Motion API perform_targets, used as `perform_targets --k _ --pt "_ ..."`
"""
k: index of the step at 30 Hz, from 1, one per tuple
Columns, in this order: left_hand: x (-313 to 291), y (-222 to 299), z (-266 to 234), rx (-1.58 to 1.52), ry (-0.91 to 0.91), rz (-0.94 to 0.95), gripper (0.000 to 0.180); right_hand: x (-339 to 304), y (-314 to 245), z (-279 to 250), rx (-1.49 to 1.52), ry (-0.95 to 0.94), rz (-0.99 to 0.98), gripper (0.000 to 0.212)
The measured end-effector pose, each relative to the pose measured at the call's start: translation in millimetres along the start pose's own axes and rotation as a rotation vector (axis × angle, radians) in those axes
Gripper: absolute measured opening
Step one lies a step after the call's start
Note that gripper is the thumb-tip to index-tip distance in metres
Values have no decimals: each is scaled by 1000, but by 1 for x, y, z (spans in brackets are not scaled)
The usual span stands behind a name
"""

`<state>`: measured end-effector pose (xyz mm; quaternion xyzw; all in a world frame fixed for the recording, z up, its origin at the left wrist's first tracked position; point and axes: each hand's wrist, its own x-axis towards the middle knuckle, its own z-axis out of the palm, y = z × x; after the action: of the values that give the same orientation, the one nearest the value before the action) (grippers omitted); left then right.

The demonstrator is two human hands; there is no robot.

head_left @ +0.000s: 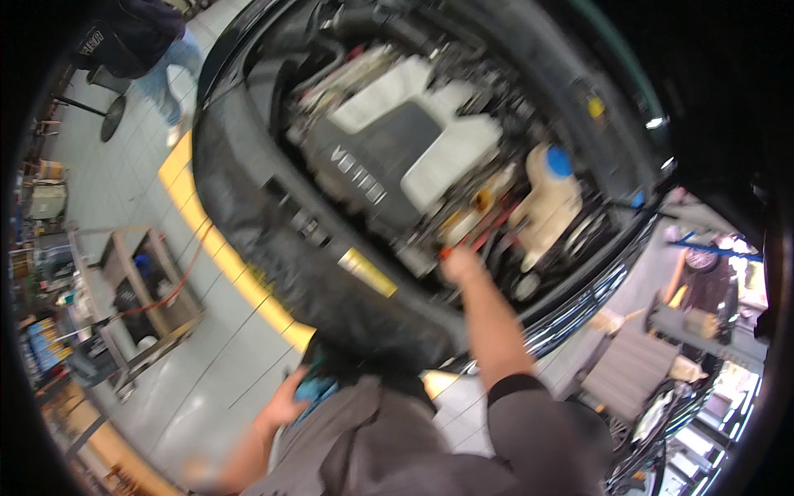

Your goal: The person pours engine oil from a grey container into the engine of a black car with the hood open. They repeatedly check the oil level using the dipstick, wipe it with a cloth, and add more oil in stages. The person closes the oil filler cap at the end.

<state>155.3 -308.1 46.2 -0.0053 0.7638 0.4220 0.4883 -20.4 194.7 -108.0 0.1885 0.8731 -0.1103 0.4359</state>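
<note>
My right arm stretches into a car's open engine bay. My right hand (463, 266) is closed at the near edge of the engine, with a small orange-red piece (447, 253) at its fingertips. Blur hides whether that piece is gripped or only touched. Beyond the hand lies the engine, topped by a dark grey and silver cover (380, 157). To the right of it stands a cream fluid reservoir (547, 207) with a blue cap (559, 162). Low at my left side, my left hand (289, 398) holds a blue cloth (316, 392) against my body.
A black protective cover (273, 248) drapes the car's front edge, close to my body. On the left stand a wheeled cart (153, 289) and cluttered shelving. Another person (157, 58) stands at the upper left. A grey-topped stand (630, 374) is at the right.
</note>
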Motion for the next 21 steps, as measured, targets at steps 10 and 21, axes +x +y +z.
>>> perform_targets --k 10,21 --pt "25 17 -9 -318 43 -25 76 12 8 29 299 221 75 33" --pt "27 -20 5 -108 159 -91 74 5 7 19 314 127 49 38"
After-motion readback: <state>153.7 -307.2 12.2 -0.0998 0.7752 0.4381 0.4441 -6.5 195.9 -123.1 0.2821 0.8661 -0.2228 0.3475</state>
